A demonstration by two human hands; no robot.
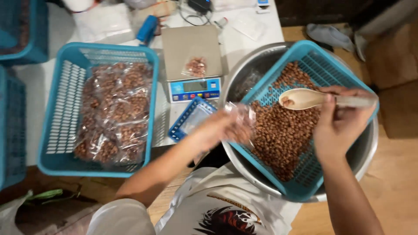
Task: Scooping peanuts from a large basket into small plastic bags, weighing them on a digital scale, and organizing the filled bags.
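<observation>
Nearest the body, the left hand (213, 128) pinches a small clear bag (239, 119) by its rim, fingers closed on the plastic and the mouth turned right, toward the peanuts (283, 130). The hand is blurred, so how wide the mouth gapes cannot be told. Just right of those fingers the right hand (337, 126) grips the handle of a pale spoon (307, 98), fingers wrapped shut around it. The spoon's long axis runs nearly level, left to right, its bowl pointing left toward the bag and carrying a few peanuts. The bowl sits up and to the right of the bag's mouth, near but apart from it; of the two hands the left is the nearer to the bag, which it already has.

Under both hands a blue basket (348, 74) lies tilted in a steel basin (365, 152), with the peanuts heaped on its mesh.

Beyond the left fingers stands a small blue tray (176, 128), and past that a scale (191, 52) with one filled packet (196, 66) on its platform. Well to the left of the fingers, a second blue basket (56, 130) holds a pile of filled bags (115, 113). Farthest off, cables and loose plastic lie on the white table (244, 43).
</observation>
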